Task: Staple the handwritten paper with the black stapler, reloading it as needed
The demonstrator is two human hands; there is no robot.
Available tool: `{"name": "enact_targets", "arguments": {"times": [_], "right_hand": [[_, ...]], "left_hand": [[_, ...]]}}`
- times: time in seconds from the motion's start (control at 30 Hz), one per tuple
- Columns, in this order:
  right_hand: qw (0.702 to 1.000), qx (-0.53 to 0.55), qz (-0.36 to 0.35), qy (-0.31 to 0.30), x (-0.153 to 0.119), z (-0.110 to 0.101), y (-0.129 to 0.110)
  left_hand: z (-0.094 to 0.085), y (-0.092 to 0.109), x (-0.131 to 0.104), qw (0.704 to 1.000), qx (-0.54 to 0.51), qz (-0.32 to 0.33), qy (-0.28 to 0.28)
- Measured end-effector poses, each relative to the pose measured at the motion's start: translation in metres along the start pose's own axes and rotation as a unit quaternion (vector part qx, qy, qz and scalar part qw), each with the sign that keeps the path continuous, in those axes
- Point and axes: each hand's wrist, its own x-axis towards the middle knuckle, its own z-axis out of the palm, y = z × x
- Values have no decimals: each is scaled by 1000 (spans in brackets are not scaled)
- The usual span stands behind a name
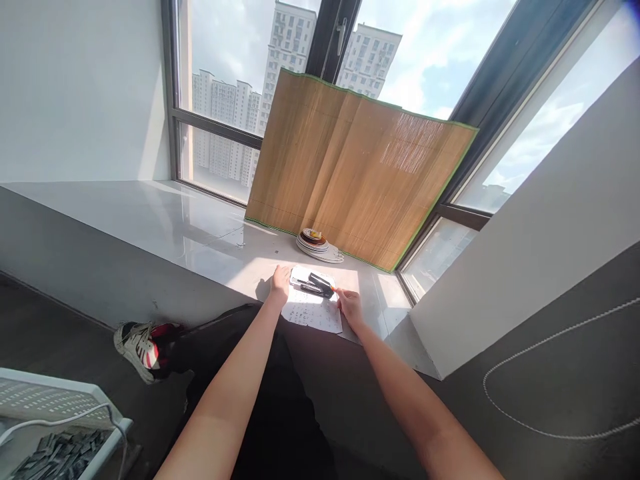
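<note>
Well, from here I can see the person's 2 bare hands at work over the pale windowsill [200, 237], in strong sunlight. The right hand [351, 305] has its thumb and fingers pinched on the near right end of a black stapler-like tool [321, 283], where a bit of orange shows. That tool lies spread in a V over the upper part of a written sheet of paper [311, 316], which reaches the sill's front edge. The left hand [281, 281] rests against the paper's left edge; whether it grips the sheet, I can't tell. Just beyond the paper sits a stack of plates [313, 245], close to a bamboo mat [360, 167] leaning on the window. Down to the left are 1 sneaker [139, 347] and a white basket [50, 399] containing dark strips [60, 455].
</note>
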Motion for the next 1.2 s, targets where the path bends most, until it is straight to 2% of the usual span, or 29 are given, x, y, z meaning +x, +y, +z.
{"name": "enact_targets", "arguments": {"times": [0.1, 0.17, 0.27, 0.4, 0.47, 0.53, 0.63, 0.73, 0.87, 0.93, 1.0, 1.1, 1.13, 1.2], "right_hand": [[1000, 6, -5, -13, -1, -1, -2], [1000, 9, -16, 5, 1, -3, -6], [998, -2, -65, 10, 13, 0, -18], [988, -78, -93, -95, 33, 15, -38], [983, -112, -88, -118, 37, 22, -44], [979, -135, -106, -110, 34, 26, -50], [965, -180, -184, -46, 19, 25, -58], [918, -231, -322, -24, -1, 24, -70], [807, -306, -503, -56, -20, 28, -89], [765, -329, -550, -60, -23, 31, -95], [749, -338, -567, -65, -24, 30, -97], [767, -323, -549, -69, -22, 27, -96], [787, -307, -533, -58, -21, 26, -96], [847, -256, -466, -6, -20, 25, -94]], "left_hand": [[-1, 2, -1, 1000, -17, -1, -2], [-1, 2, -2, 999, -37, 0, -2], [-2, 2, -2, 997, -72, 5, -4], [-4, 3, -1, 993, -115, 12, -9], [-6, 3, 0, 991, -135, 13, -10], [-8, 2, 1, 988, -153, 14, -10], [-13, 0, 2, 983, -182, 12, -20], [-15, 0, 2, 976, -211, 11, -47], [-15, 2, -3, 971, -233, 17, -60], [-14, 4, -5, 970, -238, 20, -55], [-12, 5, -7, 969, -240, 25, -58], [-9, 6, -8, 965, -249, 35, -69], [-8, 7, -8, 965, -250, 40, -73], [-6, 8, -9, 964, -250, 47, -79]]}}
